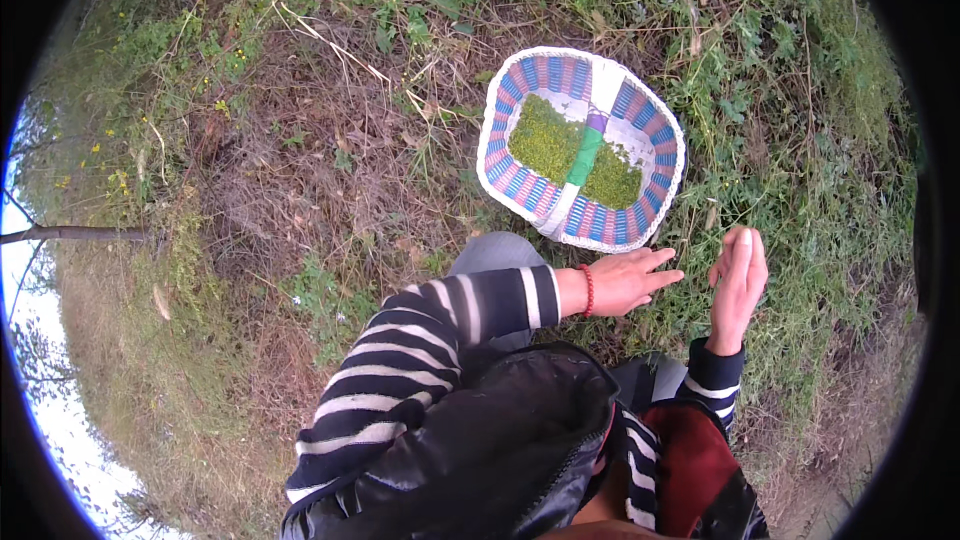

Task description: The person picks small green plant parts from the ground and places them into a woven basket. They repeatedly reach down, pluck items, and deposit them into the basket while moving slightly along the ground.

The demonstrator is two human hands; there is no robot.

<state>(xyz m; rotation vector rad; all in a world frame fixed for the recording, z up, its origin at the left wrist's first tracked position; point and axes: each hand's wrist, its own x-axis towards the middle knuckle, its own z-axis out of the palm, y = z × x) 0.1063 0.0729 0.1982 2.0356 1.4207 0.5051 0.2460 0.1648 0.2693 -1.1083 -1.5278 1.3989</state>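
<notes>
My left hand (622, 283), with a red bead bracelet (588, 291) at the wrist, reaches across just below the near rim of a woven basket (491, 165). Its fingers are spread and nothing shows in them. To its right, my right hand (739, 274) is raised over green plants (697, 307), thumb along the bent fingers; whether anything is inside is hidden. The basket has blue and pink woven walls, a white braided rim and a handle (585, 154) wrapped partly in green and purple. Small yellow-green flower heads (544, 136) cover much of its bottom.
Dry grass and dead stalks (300, 135) spread left of the basket. Leafy weeds (780, 135) grow thickly on the right. My bent knee (499, 251) is close to the basket's near side. A thin bare branch (82, 232) juts in at the far left.
</notes>
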